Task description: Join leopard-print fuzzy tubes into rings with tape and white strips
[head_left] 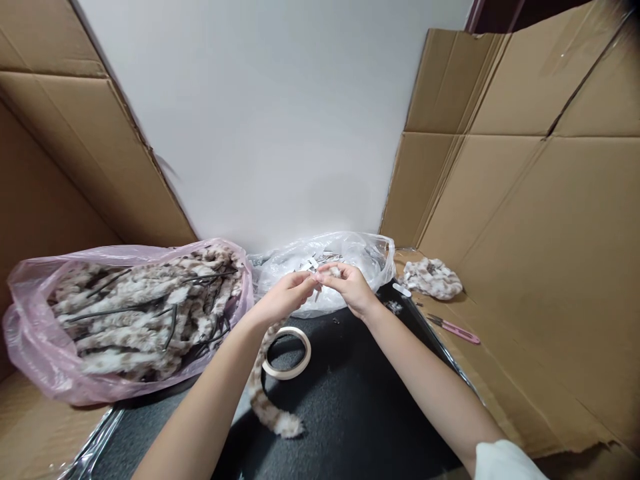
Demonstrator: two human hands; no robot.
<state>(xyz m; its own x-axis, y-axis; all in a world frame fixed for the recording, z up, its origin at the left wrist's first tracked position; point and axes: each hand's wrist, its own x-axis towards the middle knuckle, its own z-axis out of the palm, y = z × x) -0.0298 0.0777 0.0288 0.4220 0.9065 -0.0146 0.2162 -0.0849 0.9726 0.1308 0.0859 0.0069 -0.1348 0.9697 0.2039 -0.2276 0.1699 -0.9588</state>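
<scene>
My left hand (287, 293) and my right hand (353, 288) meet fingertip to fingertip at the middle of the view. Both are closed in a pinch around a small pale piece (313, 263), too small to name. A bit of whitish fluff (336, 272) shows by my right fingers. Below my left wrist, a brown-and-white furry tail-like strip (260, 393) curves down onto the black surface; its upper end is hidden behind the wrist. Beside that strip lies a cream roll of tape (304, 363). Behind the hands spreads a clear plastic bag (377, 257) with pale contents.
At left, a pink plastic bag (30, 327) holds several furry strips (130, 340) with black rods. To the right are a furry bundle (433, 279) and a pink-handled cutter (457, 329). Cardboard walls (545, 220) flank the black work surface (360, 400).
</scene>
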